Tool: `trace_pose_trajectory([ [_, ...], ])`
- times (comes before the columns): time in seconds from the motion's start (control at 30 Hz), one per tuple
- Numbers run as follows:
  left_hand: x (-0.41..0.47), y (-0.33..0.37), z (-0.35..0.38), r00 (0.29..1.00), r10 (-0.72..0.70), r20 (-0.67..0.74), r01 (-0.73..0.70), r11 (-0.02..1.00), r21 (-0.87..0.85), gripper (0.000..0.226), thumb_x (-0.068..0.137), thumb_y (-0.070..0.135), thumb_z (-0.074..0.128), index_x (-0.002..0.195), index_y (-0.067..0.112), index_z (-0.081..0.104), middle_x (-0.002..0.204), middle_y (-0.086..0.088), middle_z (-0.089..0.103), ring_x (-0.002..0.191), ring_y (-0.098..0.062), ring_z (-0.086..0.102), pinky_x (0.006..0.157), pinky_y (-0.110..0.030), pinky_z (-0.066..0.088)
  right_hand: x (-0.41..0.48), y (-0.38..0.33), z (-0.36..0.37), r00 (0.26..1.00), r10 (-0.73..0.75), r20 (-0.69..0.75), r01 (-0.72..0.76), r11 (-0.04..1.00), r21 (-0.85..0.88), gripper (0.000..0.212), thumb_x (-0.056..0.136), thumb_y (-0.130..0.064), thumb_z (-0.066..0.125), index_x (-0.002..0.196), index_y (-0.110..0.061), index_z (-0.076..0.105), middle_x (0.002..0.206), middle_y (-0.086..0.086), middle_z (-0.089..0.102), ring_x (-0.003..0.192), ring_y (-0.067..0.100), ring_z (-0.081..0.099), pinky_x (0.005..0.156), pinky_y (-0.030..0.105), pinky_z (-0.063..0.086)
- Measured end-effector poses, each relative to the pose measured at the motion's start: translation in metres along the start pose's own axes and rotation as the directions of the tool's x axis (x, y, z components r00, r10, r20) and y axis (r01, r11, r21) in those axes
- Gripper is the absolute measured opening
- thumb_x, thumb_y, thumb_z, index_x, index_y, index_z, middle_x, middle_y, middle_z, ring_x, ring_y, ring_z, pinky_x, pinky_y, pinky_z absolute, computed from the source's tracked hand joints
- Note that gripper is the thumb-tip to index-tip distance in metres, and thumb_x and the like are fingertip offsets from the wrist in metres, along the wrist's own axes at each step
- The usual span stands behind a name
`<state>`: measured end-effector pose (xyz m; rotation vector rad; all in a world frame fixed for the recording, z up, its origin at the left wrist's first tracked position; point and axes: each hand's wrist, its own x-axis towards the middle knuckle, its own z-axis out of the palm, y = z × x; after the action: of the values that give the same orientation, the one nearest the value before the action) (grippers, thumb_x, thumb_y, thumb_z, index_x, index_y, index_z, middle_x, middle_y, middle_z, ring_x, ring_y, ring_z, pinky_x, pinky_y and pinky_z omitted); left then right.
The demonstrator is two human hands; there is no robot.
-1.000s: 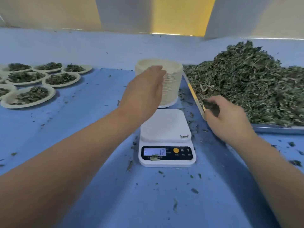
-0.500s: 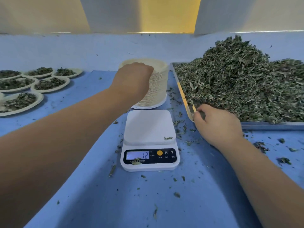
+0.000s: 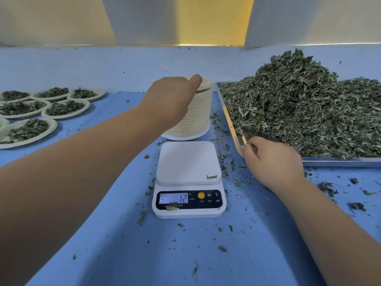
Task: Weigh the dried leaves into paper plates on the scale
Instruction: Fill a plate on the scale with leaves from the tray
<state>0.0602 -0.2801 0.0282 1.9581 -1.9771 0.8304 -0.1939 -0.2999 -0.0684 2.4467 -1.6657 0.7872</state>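
Observation:
A white digital scale (image 3: 188, 162) stands on the blue table with a bare platform and a display reading 12. Behind it is a tall stack of paper plates (image 3: 201, 116). My left hand (image 3: 173, 98) lies over the stack's top left, with the thumb on the top plate and the fingers curled round its rim. A large heap of dried leaves (image 3: 305, 112) fills a metal tray (image 3: 338, 161) on the right. My right hand (image 3: 272, 159) rests at the tray's near left corner, curled closed round a pinch of leaves that is hidden inside the fist.
Several filled paper plates (image 3: 28, 131) lie at the far left. Loose leaf crumbs are scattered on the blue table (image 3: 144, 254) around the scale. A pale wall rises behind the table.
My right hand took a clump of leaves from the heap and drew back to the tray's corner. My left hand settled lower on the plate stack, thumb on top.

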Motion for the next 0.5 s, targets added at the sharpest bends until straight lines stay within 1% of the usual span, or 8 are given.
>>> trace_pose_trajectory([
  [0.07, 0.001, -0.001, 0.001, 1.000, -0.011, -0.004, 0.011, 0.998, -0.066, 0.049, 0.085, -0.009, 0.047, 0.129, 0.012, 0.041, 0.078, -0.009, 0.053, 0.065, -0.032, 0.050, 0.051, -0.038, 0.034, 0.001, 0.000, 0.001, 1.000, -0.003, 0.001, 0.003, 1.000, -0.004, 0.029, 0.101, -0.036, 0.035, 0.096, -0.026, 0.063, 0.061, -0.006, 0.057, 0.054, 0.007, 0.045, 0.065, 0.032, 0.027],
  [0.1, 0.001, -0.001, 0.001, 0.999, -0.033, 0.003, 0.033, 0.993, -0.110, 0.043, 0.089, -0.007, 0.046, 0.127, 0.013, 0.041, 0.082, -0.010, 0.058, 0.070, -0.035, 0.054, 0.056, -0.042, 0.042, 0.001, 0.001, 0.001, 1.000, -0.005, 0.003, 0.005, 1.000, -0.006, 0.030, 0.101, -0.036, 0.035, 0.095, -0.026, 0.062, 0.061, -0.005, 0.058, 0.054, 0.008, 0.046, 0.064, 0.032, 0.027],
  [0.17, 0.001, -0.003, 0.000, 0.996, -0.083, 0.021, 0.085, 0.977, -0.197, 0.033, 0.097, 0.003, 0.047, 0.127, 0.017, 0.043, 0.103, -0.011, 0.068, 0.086, -0.038, 0.061, 0.073, -0.048, 0.052, 0.001, 0.001, 0.001, 1.000, -0.010, 0.004, 0.010, 1.000, -0.007, 0.030, 0.101, -0.036, 0.035, 0.093, -0.026, 0.062, 0.060, -0.005, 0.058, 0.054, 0.009, 0.047, 0.063, 0.032, 0.026],
  [0.23, 0.003, -0.004, -0.002, 0.992, -0.113, 0.056, 0.123, 0.961, -0.248, 0.027, 0.103, 0.014, 0.046, 0.129, 0.021, 0.049, 0.114, -0.009, 0.068, 0.098, -0.036, 0.061, 0.083, -0.049, 0.053, 0.001, 0.000, 0.001, 1.000, -0.007, 0.007, 0.007, 1.000, -0.013, 0.030, 0.100, -0.035, 0.035, 0.090, -0.026, 0.062, 0.060, -0.005, 0.058, 0.054, 0.010, 0.048, 0.063, 0.031, 0.027],
  [0.27, 0.005, -0.005, -0.002, 0.990, -0.118, 0.071, 0.132, 0.961, -0.244, 0.026, 0.104, 0.018, 0.045, 0.128, 0.021, 0.054, 0.115, -0.009, 0.067, 0.100, -0.035, 0.061, 0.082, -0.046, 0.052, 0.001, 0.001, 0.001, 1.000, -0.005, 0.008, 0.005, 1.000, -0.018, 0.030, 0.100, -0.035, 0.035, 0.089, -0.025, 0.061, 0.059, -0.005, 0.058, 0.054, 0.011, 0.048, 0.062, 0.031, 0.026],
  [0.33, 0.009, -0.006, -0.002, 0.991, -0.106, 0.086, 0.121, 0.975, -0.188, 0.027, 0.104, 0.017, 0.044, 0.124, 0.021, 0.062, 0.113, -0.010, 0.065, 0.098, -0.034, 0.060, 0.076, -0.039, 0.046, 0.001, 0.001, 0.001, 1.000, -0.008, 0.005, 0.008, 1.000, -0.026, 0.031, 0.100, -0.035, 0.035, 0.086, -0.024, 0.061, 0.058, -0.005, 0.057, 0.053, 0.012, 0.048, 0.057, 0.028, 0.022],
  [0.4, 0.011, -0.006, -0.002, 0.993, -0.084, 0.084, 0.095, 0.987, -0.128, 0.030, 0.103, 0.012, 0.045, 0.125, 0.020, 0.064, 0.109, -0.011, 0.064, 0.096, -0.035, 0.059, 0.074, -0.038, 0.042, 0.001, 0.001, 0.001, 1.000, -0.016, 0.005, 0.016, 1.000, -0.026, 0.032, 0.100, -0.034, 0.035, 0.084, -0.023, 0.061, 0.057, -0.005, 0.057, 0.053, 0.014, 0.049, 0.054, 0.024, 0.018],
  [0.5, 0.010, -0.005, -0.002, 0.996, -0.053, 0.065, 0.058, 0.996, -0.064, 0.030, 0.102, 0.008, 0.046, 0.126, 0.018, 0.062, 0.094, -0.009, 0.054, 0.083, -0.033, 0.051, 0.068, -0.039, 0.038, 0.002, 0.002, 0.002, 1.000, -0.026, 0.010, 0.026, 0.999, -0.029, 0.033, 0.100, -0.034, 0.034, 0.083, -0.023, 0.060, 0.057, -0.005, 0.057, 0.052, 0.015, 0.050, 0.054, 0.027, 0.019],
])
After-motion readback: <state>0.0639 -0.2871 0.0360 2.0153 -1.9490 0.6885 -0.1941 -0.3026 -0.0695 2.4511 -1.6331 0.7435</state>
